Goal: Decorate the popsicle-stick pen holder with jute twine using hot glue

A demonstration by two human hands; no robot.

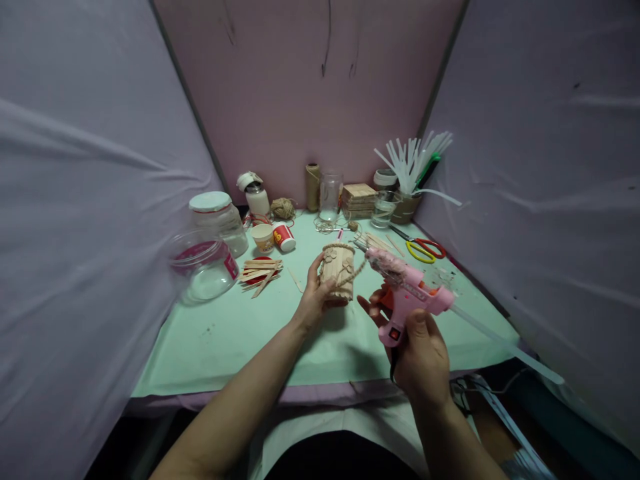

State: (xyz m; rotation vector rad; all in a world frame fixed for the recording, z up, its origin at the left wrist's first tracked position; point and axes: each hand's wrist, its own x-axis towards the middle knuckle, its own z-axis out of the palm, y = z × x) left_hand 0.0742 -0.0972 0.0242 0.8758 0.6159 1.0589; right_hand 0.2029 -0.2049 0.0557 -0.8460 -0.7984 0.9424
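My left hand (316, 293) is wrapped round a small cup covered in craft sticks (337, 270), held above the table. Wooden flower shapes decorate its side, and twine runs round its rim. A loose length of twine (359, 268) hangs from the rim in a curve down its right side. In my right hand (423, 353) is a pink hot glue gun (407, 290), gripped by the handle, its nozzle near the cup's upper right edge. A long clear glue stick (505, 343) sticks out of the gun's back.
Loose craft sticks (260, 273), paper cups (263, 238) and clear jars (205, 273) stand on the left. Scissors (425, 248) lie at the right. Behind are a twine ball (283, 208), a glass jar (330, 197) and a pot of glue sticks (407, 207). Cloth walls enclose the table (225, 360).
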